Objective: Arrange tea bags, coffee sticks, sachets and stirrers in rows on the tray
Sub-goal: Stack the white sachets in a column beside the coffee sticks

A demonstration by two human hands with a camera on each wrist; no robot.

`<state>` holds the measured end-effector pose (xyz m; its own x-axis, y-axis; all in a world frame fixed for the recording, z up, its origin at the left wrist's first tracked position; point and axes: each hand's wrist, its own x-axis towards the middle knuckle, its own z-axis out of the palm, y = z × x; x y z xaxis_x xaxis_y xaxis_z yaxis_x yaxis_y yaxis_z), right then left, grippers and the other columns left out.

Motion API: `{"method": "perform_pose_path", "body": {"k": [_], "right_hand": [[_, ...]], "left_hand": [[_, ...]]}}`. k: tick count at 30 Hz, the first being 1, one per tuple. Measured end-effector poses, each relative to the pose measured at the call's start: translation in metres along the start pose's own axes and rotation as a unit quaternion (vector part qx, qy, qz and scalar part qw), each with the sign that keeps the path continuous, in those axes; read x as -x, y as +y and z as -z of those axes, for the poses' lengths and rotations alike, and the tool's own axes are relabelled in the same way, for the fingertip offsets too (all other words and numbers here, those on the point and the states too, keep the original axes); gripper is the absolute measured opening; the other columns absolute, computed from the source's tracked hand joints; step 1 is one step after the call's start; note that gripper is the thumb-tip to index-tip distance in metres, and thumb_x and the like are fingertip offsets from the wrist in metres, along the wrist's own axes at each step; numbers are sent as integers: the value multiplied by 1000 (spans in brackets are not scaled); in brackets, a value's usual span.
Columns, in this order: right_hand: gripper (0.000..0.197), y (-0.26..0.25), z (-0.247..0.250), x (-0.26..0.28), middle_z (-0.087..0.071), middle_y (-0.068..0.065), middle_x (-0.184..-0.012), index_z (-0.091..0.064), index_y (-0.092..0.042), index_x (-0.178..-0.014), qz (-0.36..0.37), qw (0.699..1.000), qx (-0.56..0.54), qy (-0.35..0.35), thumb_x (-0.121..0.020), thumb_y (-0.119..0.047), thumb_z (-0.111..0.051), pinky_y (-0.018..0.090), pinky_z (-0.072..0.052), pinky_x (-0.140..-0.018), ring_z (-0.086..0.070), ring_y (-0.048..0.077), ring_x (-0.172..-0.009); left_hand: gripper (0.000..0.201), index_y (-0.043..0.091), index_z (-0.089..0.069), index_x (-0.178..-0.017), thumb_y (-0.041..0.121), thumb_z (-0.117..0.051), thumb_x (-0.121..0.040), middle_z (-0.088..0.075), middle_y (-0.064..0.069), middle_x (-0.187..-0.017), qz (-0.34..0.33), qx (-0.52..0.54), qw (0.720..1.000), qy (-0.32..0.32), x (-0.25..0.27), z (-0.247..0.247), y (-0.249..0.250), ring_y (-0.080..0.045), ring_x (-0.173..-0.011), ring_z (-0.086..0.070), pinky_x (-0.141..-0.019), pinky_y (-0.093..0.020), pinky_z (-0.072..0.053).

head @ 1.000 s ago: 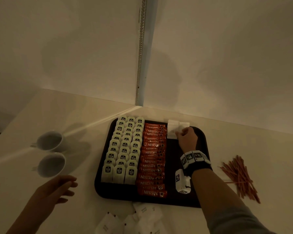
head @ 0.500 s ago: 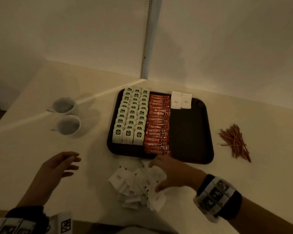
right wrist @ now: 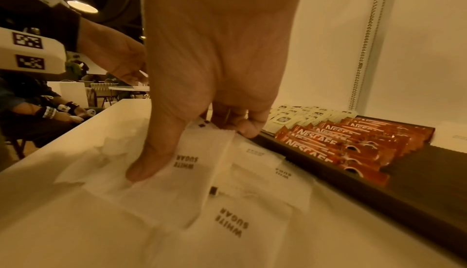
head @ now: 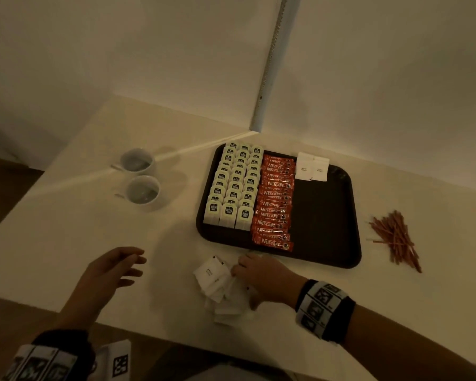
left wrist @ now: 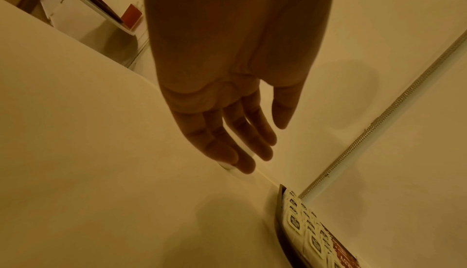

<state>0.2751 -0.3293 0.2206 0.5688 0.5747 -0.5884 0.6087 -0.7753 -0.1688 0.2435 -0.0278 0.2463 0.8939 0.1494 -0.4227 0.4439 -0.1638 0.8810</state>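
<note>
A dark tray holds three rows of white tea bags, a column of red coffee sticks and two white sugar sachets at its far edge. A loose pile of sugar sachets lies on the table in front of the tray. My right hand is down in that pile, thumb and fingers pinching one sachet. My left hand hovers open over bare table to the left, holding nothing. Brown stirrers lie in a heap right of the tray.
Two white cups stand on the table left of the tray. The tray's right half is bare. A wall with a vertical metal strip rises just behind the tray. The table's front edge runs under my wrists.
My right hand left the two sachets at the tray's far edge, drew back to the pile in front of the tray and pinched a sachet there. The left hand barely moved.
</note>
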Motion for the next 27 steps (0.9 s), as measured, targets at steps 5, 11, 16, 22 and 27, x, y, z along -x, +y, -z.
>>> {"method": "perform_pose_path", "body": {"k": [5,11,16,22,27], "right_hand": [[49,5,11,-2,-50,5,-124,-48,-20,-127,6,999,-33,-17,-83,-35,-66,36,-46,-91,-48,22,-112],[39,15,40,7,-56,4,-121,-54,-17,-123,4,995,-97,-39,-88,-32,-61,35,-43,-97,-51,21,-111],[39,18,91,22,-61,3,-117,-58,-17,-121,14,988,-153,-12,-86,-31,-64,30,-44,-94,-55,19,-107],[39,31,148,30,-66,-9,-101,-65,-19,-112,72,969,-215,95,-76,-30,-75,18,-46,-79,-57,1,-85],[29,61,163,28,-58,-22,-83,-64,-26,-95,41,941,-281,182,-70,-29,-80,7,-39,-67,-53,-13,-77]], "left_hand": [[18,9,-66,-99,8,-48,-97,-69,-12,-96,-2,3,1000,-3,0,0,1,-33,-86,-63,-74,-38,-48],[16,13,-67,-97,13,-52,-96,-72,-2,-88,-30,-7,999,-31,-9,-15,20,-32,-87,-65,-73,-35,-50],[74,26,-60,-115,67,-71,-54,-69,4,-112,-18,-21,964,-264,-23,-65,69,-17,-103,-65,-86,-34,-53],[89,26,-54,-118,38,-93,-39,-60,-5,-124,116,76,879,-455,-40,-130,113,-24,-108,-63,-87,-41,-55],[20,3,-71,-88,10,-67,-70,-72,-17,-82,157,235,866,-412,-47,-152,132,-26,-69,-70,-62,-38,-58]]}}
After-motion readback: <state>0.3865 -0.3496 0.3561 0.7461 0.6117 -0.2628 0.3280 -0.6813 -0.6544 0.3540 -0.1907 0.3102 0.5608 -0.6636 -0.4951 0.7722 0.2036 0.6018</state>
